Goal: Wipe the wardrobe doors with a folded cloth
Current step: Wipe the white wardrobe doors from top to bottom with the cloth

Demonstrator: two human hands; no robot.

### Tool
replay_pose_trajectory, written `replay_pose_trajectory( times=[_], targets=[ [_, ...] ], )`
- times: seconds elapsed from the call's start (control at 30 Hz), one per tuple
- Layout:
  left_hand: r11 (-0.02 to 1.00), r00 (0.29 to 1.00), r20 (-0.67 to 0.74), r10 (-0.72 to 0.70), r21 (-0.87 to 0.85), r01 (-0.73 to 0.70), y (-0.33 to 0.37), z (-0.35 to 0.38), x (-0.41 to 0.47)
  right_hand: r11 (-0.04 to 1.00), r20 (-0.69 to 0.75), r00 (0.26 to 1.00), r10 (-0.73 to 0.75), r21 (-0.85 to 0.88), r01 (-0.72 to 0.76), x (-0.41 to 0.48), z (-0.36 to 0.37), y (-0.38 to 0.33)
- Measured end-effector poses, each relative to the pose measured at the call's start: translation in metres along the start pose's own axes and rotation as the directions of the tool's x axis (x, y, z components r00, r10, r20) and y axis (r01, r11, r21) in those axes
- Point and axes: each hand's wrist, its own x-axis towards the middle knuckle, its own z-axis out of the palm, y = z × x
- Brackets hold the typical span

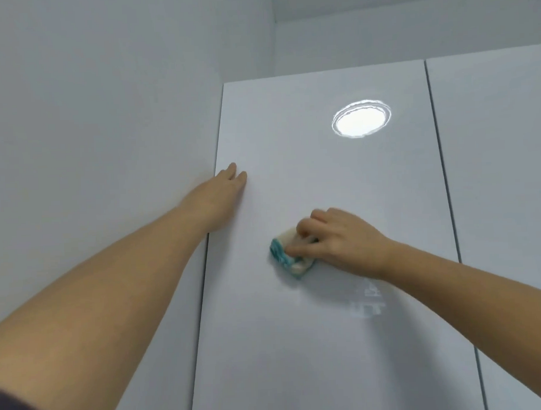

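Just right of the frame's centre, a folded cloth, white with teal stripes, is gripped by the right hand, fingers curled over it and thumb laid along its lower edge. The cloth is pressed flat against the glossy white wardrobe door that fills the middle of the frame. Up and to the left, the left hand is laid open near that door's left edge, fingers straight and touching the surface. A round ceiling light's reflection is seen on the door's upper right part. A second door is visible at the right edge, and a plain wall at the upper left.
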Motion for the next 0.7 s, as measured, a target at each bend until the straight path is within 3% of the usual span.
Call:
replay_pose_trajectory(
  times=[0.13, 0.27, 0.33, 0.5, 0.7],
  targets=[
    [1.0, 1.0, -0.012, -0.013, -0.002, 0.013, -0.001, 0.004, 0.006, 0.972, -0.137, 0.966, 0.222, -0.048, -0.23, 0.02, -0.006, 0.047],
    [1.0, 1.0, -0.009, -0.012, 0.018, 0.013, -0.002, 0.003, 0.009, 0.863, -0.282, 0.843, 0.457, -0.089, -0.498, 0.035, -0.011, 0.084],
    [1.0, 1.0, -0.011, -0.012, 0.017, 0.012, -0.002, 0.004, 0.009, 0.821, -0.32, 0.795, 0.515, -0.081, -0.565, 0.037, -0.006, 0.086],
    [0.998, 0.998, -0.049, -0.032, -0.049, 0.029, -0.002, 0.011, 0.007, 0.892, -0.25, 0.86, 0.445, 0.036, -0.451, 0.011, -0.003, 0.047],
    [0.979, 0.986, -0.169, 0.002, -0.199, -0.036, 0.005, 0.02, 0.011, 0.977, -0.041, 0.984, 0.174, 0.134, -0.167, -0.056, -0.01, -0.028]
  ],
)
